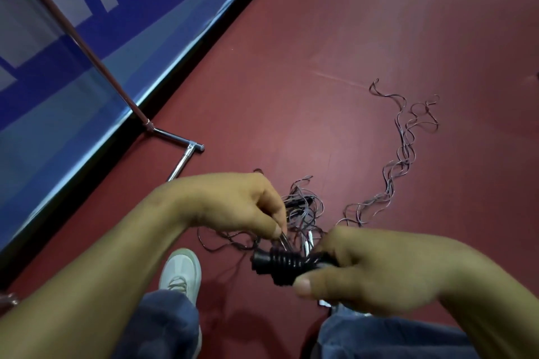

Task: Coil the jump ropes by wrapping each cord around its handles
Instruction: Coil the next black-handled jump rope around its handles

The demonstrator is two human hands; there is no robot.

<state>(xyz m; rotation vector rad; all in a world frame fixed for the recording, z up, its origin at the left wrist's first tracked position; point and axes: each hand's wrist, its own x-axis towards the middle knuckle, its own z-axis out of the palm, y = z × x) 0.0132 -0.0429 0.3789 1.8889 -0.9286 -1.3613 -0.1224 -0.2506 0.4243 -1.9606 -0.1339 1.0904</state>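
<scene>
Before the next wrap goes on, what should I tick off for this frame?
1. Right hand grips the black handle: ok.
2. Left hand pinches the cord just above the handle: ok.
3. Wraps sit close together on the handle: ok.
4. Loose cords on the floor untangled: not ok, they lie in a jumble.
5. Second handle in the grip: cannot tell, fingers hide it.
</scene>
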